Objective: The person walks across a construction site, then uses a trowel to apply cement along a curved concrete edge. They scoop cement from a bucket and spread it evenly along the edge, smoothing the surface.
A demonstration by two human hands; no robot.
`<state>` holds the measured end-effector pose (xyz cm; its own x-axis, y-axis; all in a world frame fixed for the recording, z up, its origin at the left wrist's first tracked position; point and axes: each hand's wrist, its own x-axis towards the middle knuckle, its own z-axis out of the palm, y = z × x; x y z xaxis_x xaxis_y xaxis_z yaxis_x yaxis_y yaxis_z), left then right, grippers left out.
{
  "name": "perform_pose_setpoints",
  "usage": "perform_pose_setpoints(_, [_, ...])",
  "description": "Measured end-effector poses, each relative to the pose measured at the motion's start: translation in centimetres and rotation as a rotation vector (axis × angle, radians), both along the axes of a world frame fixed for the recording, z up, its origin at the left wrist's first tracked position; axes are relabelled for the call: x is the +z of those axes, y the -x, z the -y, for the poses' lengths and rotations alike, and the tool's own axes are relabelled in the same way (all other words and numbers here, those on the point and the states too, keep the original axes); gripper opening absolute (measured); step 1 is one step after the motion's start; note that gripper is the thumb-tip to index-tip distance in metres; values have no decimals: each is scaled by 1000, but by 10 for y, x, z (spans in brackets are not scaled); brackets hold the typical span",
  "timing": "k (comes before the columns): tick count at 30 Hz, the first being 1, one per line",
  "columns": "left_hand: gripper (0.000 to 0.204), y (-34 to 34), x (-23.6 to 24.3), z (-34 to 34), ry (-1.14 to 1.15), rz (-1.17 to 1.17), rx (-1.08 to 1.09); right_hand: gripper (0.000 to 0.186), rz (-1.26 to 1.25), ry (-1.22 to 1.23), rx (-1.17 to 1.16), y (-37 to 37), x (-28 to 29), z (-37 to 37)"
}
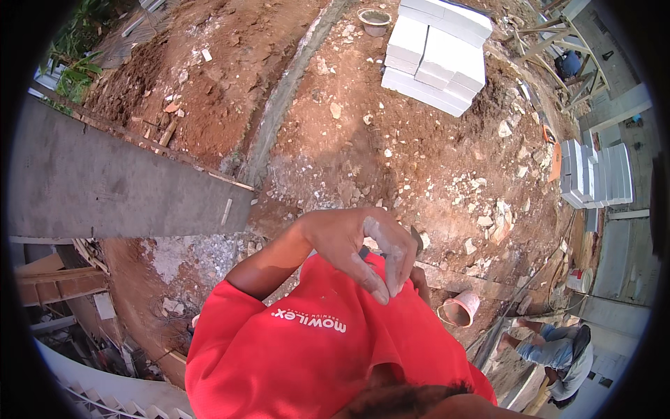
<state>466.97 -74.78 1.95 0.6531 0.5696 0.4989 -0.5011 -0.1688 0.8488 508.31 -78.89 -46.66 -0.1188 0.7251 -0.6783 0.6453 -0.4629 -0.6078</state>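
My left hand point(370, 253) is raised in front of my chest, wrist bent and fingers curled down toward the red shirt point(300, 356). Grey-white dust coats its fingers. Thumb and fingertips come together close to the cloth, and whatever may be between them is hidden. Past the shirt's edge, a small part of what looks like my right hand point(421, 282) shows, its fingers hidden. A dark, rounded object point(417, 240) pokes out just beyond the left hand; its kind is not clear.
White blocks point(436, 59) are stacked ahead on rubble-strewn red soil, beside a mortar bucket point(375, 22). A concrete strip point(279, 98) runs ahead; a grey slab point(125, 174) lies left. At right are a pinkish bucket point(460, 309), more blocks point(595, 174) and a bending person point(558, 353).
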Motion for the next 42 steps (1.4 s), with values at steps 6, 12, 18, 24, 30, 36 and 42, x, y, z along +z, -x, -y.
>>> perform_pose_setpoints(6, [29,56,-187,-2,710,-803,1031,47,-140,147,-342,43,52,-31])
perform_pose_setpoints(12, [26,50,-303,95,1036,-544,1139,46,60,-350,7,107,119,-88])
perform_pose_setpoints(18, [28,40,-290,64,1016,-704,1008,39,69,-452,221,196,180,-144])
perform_pose_setpoints(24, [33,54,-261,-40,975,-552,902,30,-136,-540,303,271,196,-190])
perform_pose_setpoints(30, [46,90,-278,-135,1130,-469,868,36,-175,-525,301,345,201,-249])
perform_pose_setpoints(36, [32,159,-246,-243,1228,-311,861,36,-96,-542,366,421,263,-335])
perform_pose_setpoints(42, [25,231,-208,-330,1173,-202,897,37,-327,-530,247,487,288,-420])
